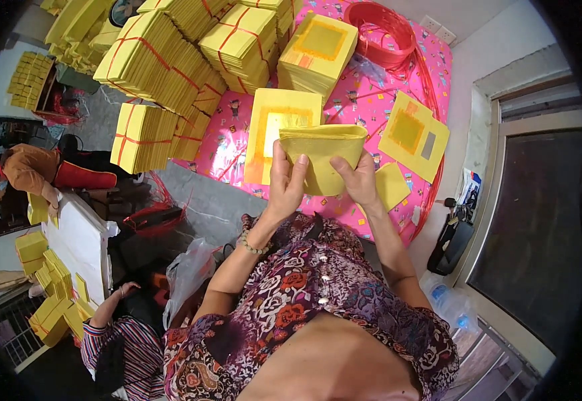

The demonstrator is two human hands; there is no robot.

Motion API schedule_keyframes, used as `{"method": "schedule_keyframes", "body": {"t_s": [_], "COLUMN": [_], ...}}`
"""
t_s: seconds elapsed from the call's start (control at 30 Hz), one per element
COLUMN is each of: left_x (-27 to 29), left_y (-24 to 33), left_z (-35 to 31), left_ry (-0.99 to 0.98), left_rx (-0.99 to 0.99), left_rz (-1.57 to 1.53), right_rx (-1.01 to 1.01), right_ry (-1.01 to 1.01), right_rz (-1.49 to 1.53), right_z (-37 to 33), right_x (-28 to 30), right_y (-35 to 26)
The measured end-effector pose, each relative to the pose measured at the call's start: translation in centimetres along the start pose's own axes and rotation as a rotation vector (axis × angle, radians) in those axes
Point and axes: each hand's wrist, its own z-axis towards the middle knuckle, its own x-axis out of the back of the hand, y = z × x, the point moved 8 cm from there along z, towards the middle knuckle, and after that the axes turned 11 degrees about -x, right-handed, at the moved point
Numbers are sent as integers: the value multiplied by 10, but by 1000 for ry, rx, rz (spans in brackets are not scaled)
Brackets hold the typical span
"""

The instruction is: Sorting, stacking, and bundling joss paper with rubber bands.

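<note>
A pink patterned table (221, 134) stretched in front of the person. Heaped along its left side were big bundles (147, 57) of yellow paper tied with red string. Well off to the table's left stood a white table (80, 234), with two other people near it. Toward the back of the pink table sat a squared stack (307, 73) of yellow paper, an orange frame marking its top, and in the far right part lay a red coil (401, 57). A yellow piece (414, 137) with a grey patch lay on the table's right side.

Above the table's front part, both hands held up a doubled-over wad of yellow paper (321, 164). The left hand (287, 179) pinched its left end, thumb on the near face; the right hand (359, 179) pinched its right end likewise. The fingers behind were mostly hidden. A beaded bracelet (255, 248) circled the left wrist, just off the table's front edge.
</note>
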Motion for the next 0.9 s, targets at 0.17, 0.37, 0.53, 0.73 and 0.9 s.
{"method": "schedule_keyframes", "body": {"t_s": [0.17, 0.37, 0.53, 0.73, 0.9], "left_x": [-3, 3, 5, 2, 12], "left_y": [-7, -19, -24, -37, -55], "left_z": [-2, -2, -3, -7, -6], "left_ry": [-29, -6, -18, 8, 65], "left_rx": [47, 159, 316, 454, 442], "left_rz": [-6, -3, -78, -168, -187], "right_rx": [-29, -33, -142, -231, -235], "right_ry": [13, 37, 12, 5, 25], "right_rz": [34, 33, 121, 132, -115], "right_z": [-1, 0, 6, 10, 14], "right_x": [6, 7, 10, 6, 7], "right_y": [6, 10, 23, 30, 28]}}
